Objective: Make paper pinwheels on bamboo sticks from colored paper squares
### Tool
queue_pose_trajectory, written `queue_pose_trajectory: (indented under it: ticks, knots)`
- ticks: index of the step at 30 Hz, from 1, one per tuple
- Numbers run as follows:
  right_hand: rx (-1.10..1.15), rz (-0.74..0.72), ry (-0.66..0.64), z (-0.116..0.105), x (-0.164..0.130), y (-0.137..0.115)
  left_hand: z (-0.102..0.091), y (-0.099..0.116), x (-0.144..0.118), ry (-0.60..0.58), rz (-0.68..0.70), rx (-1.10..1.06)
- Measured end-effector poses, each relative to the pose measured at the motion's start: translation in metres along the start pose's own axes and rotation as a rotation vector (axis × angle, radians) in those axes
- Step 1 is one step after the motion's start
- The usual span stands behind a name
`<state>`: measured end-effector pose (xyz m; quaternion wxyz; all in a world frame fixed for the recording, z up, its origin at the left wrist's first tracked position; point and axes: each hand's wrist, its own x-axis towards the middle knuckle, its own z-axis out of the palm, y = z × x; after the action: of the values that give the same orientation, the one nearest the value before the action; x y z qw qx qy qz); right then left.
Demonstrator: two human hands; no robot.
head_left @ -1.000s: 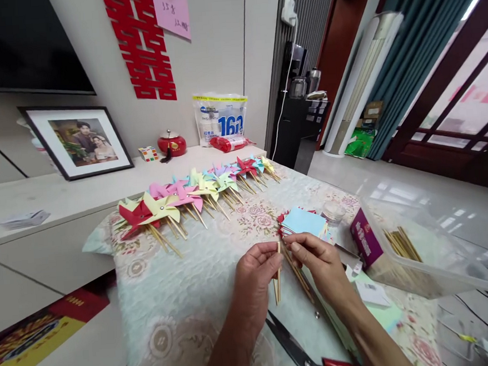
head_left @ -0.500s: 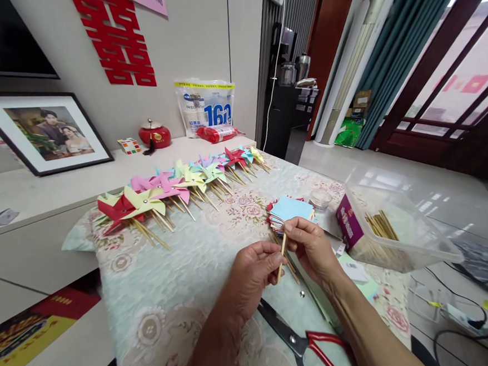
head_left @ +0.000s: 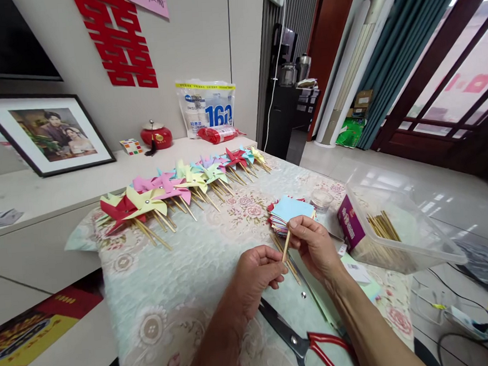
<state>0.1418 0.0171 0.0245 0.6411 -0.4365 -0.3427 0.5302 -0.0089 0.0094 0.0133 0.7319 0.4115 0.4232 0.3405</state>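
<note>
Both the left hand (head_left: 256, 274) and the right hand (head_left: 313, 245) are pinching one wooden stick (head_left: 286, 246), fingers closed, near the paper stack (head_left: 290, 210).

One camera only, worn on the person's head, looking forward and down across the cloth-covered table (head_left: 183, 276). The left hand (head_left: 256, 274) and right hand (head_left: 315, 245) sit close under it, low and right of centre. The row of pinwheels (head_left: 177, 187) lies farther off toward 11 o'clock, the wall behind at 12, the clear plastic box (head_left: 401, 227) near at 3.
</note>
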Motion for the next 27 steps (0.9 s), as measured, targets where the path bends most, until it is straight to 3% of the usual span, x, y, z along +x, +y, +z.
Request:
queue_pose_trajectory:
  ticks: [9,11,13,16,19,22,25,27]
  knots:
    - [-0.097,-0.038,-0.027,0.005,-0.002,0.006,-0.008,0.004,0.004,0.019,0.053,0.151]
    - [-0.129,-0.101,0.03,0.0,0.001,0.004,-0.015,0.005,0.006,0.113,0.07,0.224]
    - [-0.191,-0.198,0.141,-0.01,0.004,0.001,-0.023,0.006,0.008,0.277,0.102,0.428]
    - [-0.491,-0.402,0.293,-0.028,0.008,-0.005,-0.035,0.008,0.009,0.499,0.12,0.89]
    - [-0.968,-0.625,0.337,-0.041,0.012,-0.007,-0.041,0.009,0.007,0.606,0.089,1.277]
    - [-1.316,-0.717,0.287,-0.048,0.017,-0.004,-0.04,0.011,0.003,0.626,0.021,1.446]
    - [-1.414,-0.699,0.242,-0.048,0.02,0.002,-0.037,0.014,-0.002,0.634,-0.051,1.517]
    - [-1.442,-0.699,0.221,-0.046,0.02,0.004,-0.033,0.015,-0.003,0.641,-0.026,1.534]
